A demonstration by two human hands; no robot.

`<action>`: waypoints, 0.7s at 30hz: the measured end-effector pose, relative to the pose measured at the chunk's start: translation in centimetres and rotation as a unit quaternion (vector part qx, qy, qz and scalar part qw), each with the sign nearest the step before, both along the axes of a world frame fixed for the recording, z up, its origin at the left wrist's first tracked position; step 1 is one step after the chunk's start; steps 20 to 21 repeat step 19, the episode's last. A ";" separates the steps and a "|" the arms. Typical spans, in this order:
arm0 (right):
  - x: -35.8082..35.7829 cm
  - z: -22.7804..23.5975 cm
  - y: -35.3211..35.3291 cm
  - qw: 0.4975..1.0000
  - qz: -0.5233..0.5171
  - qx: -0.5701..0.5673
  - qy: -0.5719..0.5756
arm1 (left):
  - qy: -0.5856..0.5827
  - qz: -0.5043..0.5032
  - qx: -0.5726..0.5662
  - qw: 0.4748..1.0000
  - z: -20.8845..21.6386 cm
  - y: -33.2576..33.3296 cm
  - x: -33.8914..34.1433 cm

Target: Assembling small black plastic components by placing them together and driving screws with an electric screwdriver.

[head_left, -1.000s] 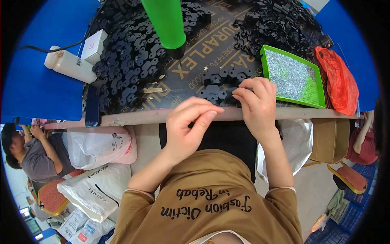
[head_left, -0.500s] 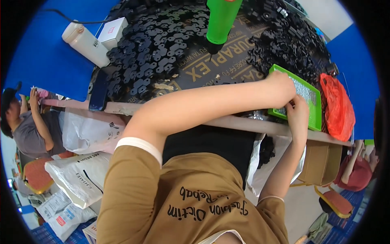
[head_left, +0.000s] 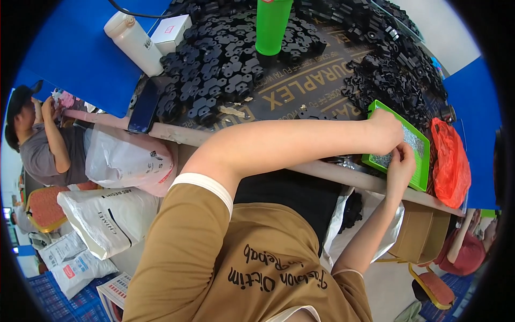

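Observation:
My left arm reaches across the front of the table, bringing my left hand (head_left: 385, 131) over a green tray (head_left: 425, 174) at the right. Small shiny silver metal pieces (head_left: 414, 140) fill part of the tray. My right hand (head_left: 402, 165) comes up from below, its fingertips meeting those of the left above the tray. Both hands are closed with bent fingers; whatever they pinch is hidden or too small to name. A heap of small black plastic parts (head_left: 394, 80) lies just beyond the tray. Flat black plates (head_left: 230, 70) spread over the table's middle and left.
Right of the tray lies a red plastic bag (head_left: 450, 166). A green cylinder (head_left: 273, 29) stands out above the far tabletop. At left are a white bottle (head_left: 134, 43), a white box (head_left: 171, 33) and a phone (head_left: 144, 110). White sacks (head_left: 104, 217) and a seated person (head_left: 51, 145) are beyond.
The whole view has shifted, so the table and tray sit a little lower and further right. Both hands stay together at the tray, with only slight finger movement.

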State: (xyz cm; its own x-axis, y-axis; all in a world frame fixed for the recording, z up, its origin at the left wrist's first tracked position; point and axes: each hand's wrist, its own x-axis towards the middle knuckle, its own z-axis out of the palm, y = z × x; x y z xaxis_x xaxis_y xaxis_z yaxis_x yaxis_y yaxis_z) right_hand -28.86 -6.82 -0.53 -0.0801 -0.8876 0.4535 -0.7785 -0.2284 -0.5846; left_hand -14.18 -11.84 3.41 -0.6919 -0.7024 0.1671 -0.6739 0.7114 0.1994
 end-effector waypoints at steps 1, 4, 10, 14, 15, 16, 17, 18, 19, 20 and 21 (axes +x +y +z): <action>-0.2 -0.2 -0.1 1.000 -0.002 0.016 -0.022 | 0.002 0.002 0.002 1.000 0.3 0.0 0.4; -0.6 -0.5 -0.3 1.000 -0.001 0.015 -0.018 | 0.025 0.040 0.000 0.999 2.4 0.9 2.8; 0.0 0.0 0.7 0.987 0.045 -0.055 -0.142 | 0.387 0.037 0.080 0.918 3.3 8.0 14.1; 5.8 2.6 4.4 0.976 0.128 -0.085 -0.153 | 0.439 0.185 0.100 0.873 0.4 13.0 18.9; 8.3 3.7 5.7 0.979 0.139 -0.057 -0.139 | 0.434 0.220 0.102 0.868 0.1 13.5 19.3; 9.7 3.2 6.0 0.972 0.181 -0.071 -0.134 | 0.435 0.215 0.105 0.868 -0.5 13.6 19.3; 10.9 2.6 6.1 0.967 0.217 -0.096 -0.092 | 0.429 0.233 0.068 0.870 -1.3 13.7 19.5; 11.8 2.1 6.1 0.966 0.227 -0.113 -0.048 | 0.424 0.245 0.034 0.871 -2.1 13.6 19.4; 12.4 2.0 6.2 0.970 0.219 -0.097 -0.030 | 0.427 0.242 0.036 0.871 -2.5 13.5 19.4; 12.4 2.0 6.2 0.970 0.219 -0.097 -0.030 | 0.427 0.242 0.036 0.871 -2.5 13.5 19.4; 12.4 2.0 6.2 0.970 0.219 -0.097 -0.030 | 0.427 0.242 0.036 0.871 -2.5 13.5 19.4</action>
